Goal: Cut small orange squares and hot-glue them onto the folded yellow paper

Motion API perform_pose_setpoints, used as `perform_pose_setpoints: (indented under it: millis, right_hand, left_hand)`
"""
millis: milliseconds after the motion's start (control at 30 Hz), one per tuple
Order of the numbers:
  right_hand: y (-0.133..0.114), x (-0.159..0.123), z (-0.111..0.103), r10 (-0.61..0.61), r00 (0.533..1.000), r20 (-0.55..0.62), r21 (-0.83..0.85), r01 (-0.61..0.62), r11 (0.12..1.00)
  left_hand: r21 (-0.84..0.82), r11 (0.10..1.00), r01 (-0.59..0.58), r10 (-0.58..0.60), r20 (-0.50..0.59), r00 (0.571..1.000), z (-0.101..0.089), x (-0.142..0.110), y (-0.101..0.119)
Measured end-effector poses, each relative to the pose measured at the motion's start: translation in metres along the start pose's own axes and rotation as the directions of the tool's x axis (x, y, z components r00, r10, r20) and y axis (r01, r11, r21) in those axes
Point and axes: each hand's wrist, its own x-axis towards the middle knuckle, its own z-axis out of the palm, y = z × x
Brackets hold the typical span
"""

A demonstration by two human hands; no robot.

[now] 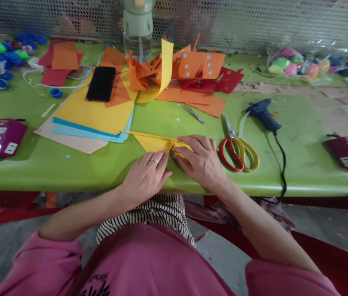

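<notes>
Left of the scissors (233,135), the folded yellow paper (152,142) runs lengthwise toward them, touched by the left hand (147,174) and nearer right hand (203,162), whether pinched unclear.

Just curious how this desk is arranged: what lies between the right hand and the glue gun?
In the head view, the scissors lie between the right hand and the glue gun.

We're pretty sure this is a craft workshop, since we've got scissors (237,144), a corded glue gun (264,114), stacked coloured paper (92,117) and folded orange paper pieces (200,63) spread over one long green table (306,168). The perforated metal panel (238,24) behind it and the grey floor (219,246) feel more workshop than living room to us, but we can't tell what building it's in.
</notes>
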Motion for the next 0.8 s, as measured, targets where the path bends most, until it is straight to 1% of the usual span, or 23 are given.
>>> perform_pose_setpoints:
  millis: [100,167,267,400,533,700,800]
  right_hand:
    - [-0.003,-0.001,0.002,0.014,1.0,-0.007,-0.001,-0.014,1.0]
    - [-0.004,-0.001,0.003,0.029,1.0,0.01,0.007,-0.029,1.0]
    - [-0.005,0.0,0.003,0.034,0.999,0.031,0.032,-0.035,0.999]
    - [-0.005,0.001,0.004,0.033,0.999,0.027,0.055,-0.034,0.998]
    - [-0.005,0.001,0.005,0.042,0.998,0.042,0.064,-0.045,0.997]
    - [-0.006,0.002,0.005,0.02,1.0,0.023,0.031,-0.021,0.999]
    - [-0.006,0.001,0.006,0.02,0.999,0.029,0.049,-0.022,0.999]
  left_hand:
    - [0.016,1.0,-0.026,0.027,-0.018,0.999,-0.001,0.001,-0.007]
    - [0.033,0.998,-0.045,0.046,-0.032,0.998,-0.003,0.003,-0.01]
    - [0.061,0.996,-0.057,0.059,-0.029,0.998,-0.003,0.004,-0.011]
    - [0.068,0.996,-0.059,0.061,-0.032,0.998,-0.002,0.003,-0.009]
    - [0.054,0.997,-0.053,0.053,-0.003,0.999,0.0,0.001,-0.009]
    - [0.046,0.997,-0.055,0.054,0.015,0.998,-0.001,0.003,-0.012]
    - [0.027,0.999,-0.046,0.045,0.027,0.999,-0.001,0.003,-0.013]
